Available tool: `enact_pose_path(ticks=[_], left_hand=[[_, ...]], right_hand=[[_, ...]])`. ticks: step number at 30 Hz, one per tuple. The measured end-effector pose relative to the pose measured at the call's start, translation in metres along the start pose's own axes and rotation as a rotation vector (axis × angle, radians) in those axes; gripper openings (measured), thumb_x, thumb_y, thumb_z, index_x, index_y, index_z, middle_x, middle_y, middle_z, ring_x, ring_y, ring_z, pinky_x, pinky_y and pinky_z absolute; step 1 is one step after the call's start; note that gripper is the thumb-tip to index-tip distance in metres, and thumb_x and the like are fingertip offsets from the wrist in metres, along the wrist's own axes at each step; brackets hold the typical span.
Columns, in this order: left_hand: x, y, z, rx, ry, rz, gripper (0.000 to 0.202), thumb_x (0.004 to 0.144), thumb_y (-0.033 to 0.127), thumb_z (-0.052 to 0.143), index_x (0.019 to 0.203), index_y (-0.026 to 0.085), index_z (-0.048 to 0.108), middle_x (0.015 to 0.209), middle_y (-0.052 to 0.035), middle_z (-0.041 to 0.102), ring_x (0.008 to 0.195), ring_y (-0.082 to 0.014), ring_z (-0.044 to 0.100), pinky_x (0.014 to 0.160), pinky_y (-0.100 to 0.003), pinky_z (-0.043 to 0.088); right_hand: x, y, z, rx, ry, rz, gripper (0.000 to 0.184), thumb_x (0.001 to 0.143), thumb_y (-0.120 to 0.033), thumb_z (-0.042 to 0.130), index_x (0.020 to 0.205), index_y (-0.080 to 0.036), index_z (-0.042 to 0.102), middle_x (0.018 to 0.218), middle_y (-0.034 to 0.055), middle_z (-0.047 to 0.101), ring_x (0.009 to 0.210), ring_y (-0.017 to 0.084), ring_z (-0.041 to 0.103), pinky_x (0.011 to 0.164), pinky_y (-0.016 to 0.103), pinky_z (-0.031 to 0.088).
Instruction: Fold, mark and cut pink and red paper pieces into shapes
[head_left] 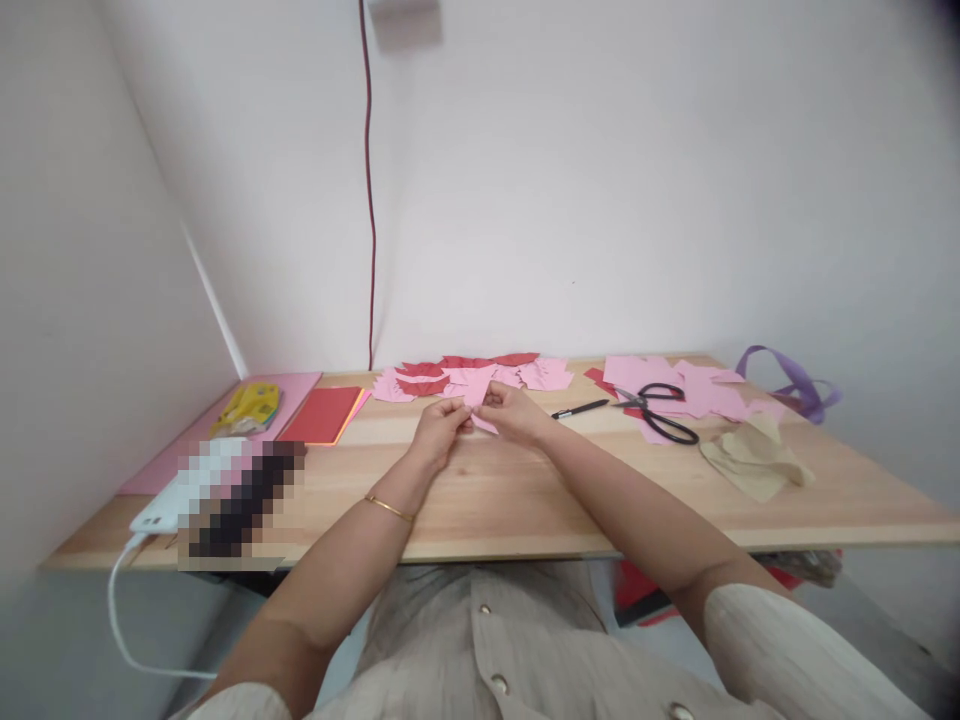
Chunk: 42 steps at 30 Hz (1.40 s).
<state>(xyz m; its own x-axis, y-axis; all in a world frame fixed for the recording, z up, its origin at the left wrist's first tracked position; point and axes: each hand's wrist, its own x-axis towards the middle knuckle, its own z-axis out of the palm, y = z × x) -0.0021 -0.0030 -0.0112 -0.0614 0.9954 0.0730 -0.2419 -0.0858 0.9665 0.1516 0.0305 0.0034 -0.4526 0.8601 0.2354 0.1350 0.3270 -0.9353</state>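
Observation:
Both my hands meet over the middle of the wooden table point(525, 500), pinching one small piece of pink paper point(478, 392). My left hand point(441, 428), a gold bangle on its wrist, grips the paper's left side. My right hand point(512, 412) grips its right side, fingers closed on the fold. Just behind the hands lies a heap of pink and red paper pieces point(465, 374).
Black scissors point(660, 412) and a black pen point(580, 408) lie right of my hands on more pink sheets point(690, 385). A tan cloth point(754, 458), purple ribbon point(795, 385), red and pink paper stack point(322, 414), yellow packet point(247, 408) and a white charger with cable point(161, 510) surround.

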Motion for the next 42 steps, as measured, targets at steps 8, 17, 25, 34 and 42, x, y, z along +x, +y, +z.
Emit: enact_pose_path(ticks=[8,17,25,34,42], left_hand=[[-0.002,0.004,0.002,-0.042,0.013,-0.048,0.029,0.057,0.034,0.077,0.072,0.012,0.066,0.063,-0.0012,0.061,0.058,-0.0108,0.054,0.061,-0.026,0.047],[-0.002,0.006,0.001,-0.056,0.043,-0.032,0.025,0.053,0.029,0.078,0.064,0.013,0.062,0.060,-0.0004,0.060,0.058,-0.0112,0.055,0.061,-0.026,0.046],[0.000,0.007,-0.001,-0.019,0.008,-0.038,0.021,0.054,0.027,0.075,0.062,0.014,0.061,0.057,0.0005,0.058,0.054,-0.0098,0.052,0.058,-0.024,0.042],[-0.003,0.011,-0.001,0.000,-0.005,-0.037,0.017,0.056,0.025,0.072,0.061,0.014,0.059,0.056,0.0007,0.058,0.052,-0.0101,0.051,0.055,-0.024,0.040],[0.001,0.010,0.000,-0.053,0.061,-0.026,0.012,0.056,0.018,0.067,0.055,0.015,0.056,0.053,0.0019,0.054,0.051,-0.0093,0.048,0.052,-0.023,0.035]], right_hand=[[0.003,0.009,0.000,0.114,-0.003,0.025,0.029,0.069,-0.031,0.068,0.093,-0.016,0.061,0.077,0.0013,0.063,0.070,0.014,0.057,0.067,0.027,0.044],[0.000,0.003,0.002,0.156,-0.020,0.015,0.027,0.070,-0.027,0.068,0.093,-0.016,0.061,0.082,0.0018,0.065,0.073,0.014,0.058,0.070,0.027,0.046],[0.003,0.009,0.008,0.266,-0.044,0.077,0.032,0.069,-0.030,0.072,0.097,-0.017,0.061,0.093,0.0057,0.069,0.085,0.018,0.063,0.079,0.031,0.049],[0.001,0.003,0.006,0.379,-0.006,0.001,0.025,0.067,-0.029,0.071,0.089,-0.019,0.063,0.080,0.0002,0.064,0.072,0.012,0.057,0.068,0.025,0.046],[0.001,0.001,0.004,0.296,-0.082,-0.069,0.016,0.066,-0.025,0.071,0.081,-0.020,0.071,0.084,0.0007,0.066,0.080,0.013,0.058,0.075,0.026,0.046]])
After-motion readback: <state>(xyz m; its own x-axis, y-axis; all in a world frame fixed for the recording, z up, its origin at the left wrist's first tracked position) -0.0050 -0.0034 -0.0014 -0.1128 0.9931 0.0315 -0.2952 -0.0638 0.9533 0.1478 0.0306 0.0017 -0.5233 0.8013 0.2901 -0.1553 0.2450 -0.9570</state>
